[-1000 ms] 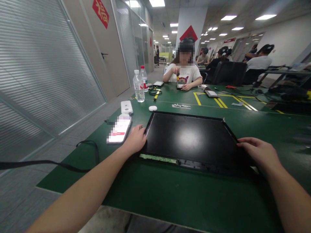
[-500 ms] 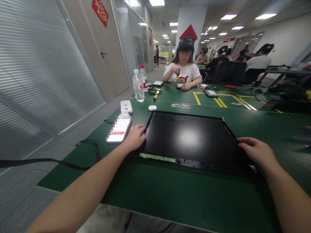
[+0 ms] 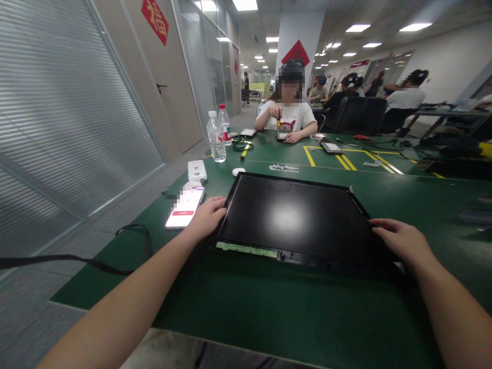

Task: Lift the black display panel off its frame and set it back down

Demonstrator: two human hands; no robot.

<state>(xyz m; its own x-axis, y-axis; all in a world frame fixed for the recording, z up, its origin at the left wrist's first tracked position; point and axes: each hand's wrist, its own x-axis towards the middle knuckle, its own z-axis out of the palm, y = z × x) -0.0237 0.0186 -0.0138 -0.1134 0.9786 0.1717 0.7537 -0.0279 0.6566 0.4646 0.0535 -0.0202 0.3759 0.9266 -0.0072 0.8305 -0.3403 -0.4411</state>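
Observation:
A black LCD screen panel [image 3: 295,215] lies face up between my hands, a bright ceiling reflection on its glass. Along its near edge runs a green circuit board strip [image 3: 246,250]. My left hand [image 3: 207,215] grips the panel's left edge, fingertips curled at the rim. On the opposite side, my right hand [image 3: 400,238] holds the right edge, thumb and fingers closed round it. The undersides of both grips are hidden. Just left of my left hand lies a phone [image 3: 184,212] with a lit screen.
The green table [image 3: 246,302] also bears a white charger [image 3: 197,170], a white earbud case [image 3: 239,172] near the panel's far corner, two bottles [image 3: 217,141] and a black strap [image 3: 96,264]. Across it, a co-worker [image 3: 288,113] holds a screwdriver [image 3: 279,124] over a small device.
The panel's far edge has risen slightly and now reaches closer to the earbud case in view. Both hands stay on its sides. The whole view has shifted a little.

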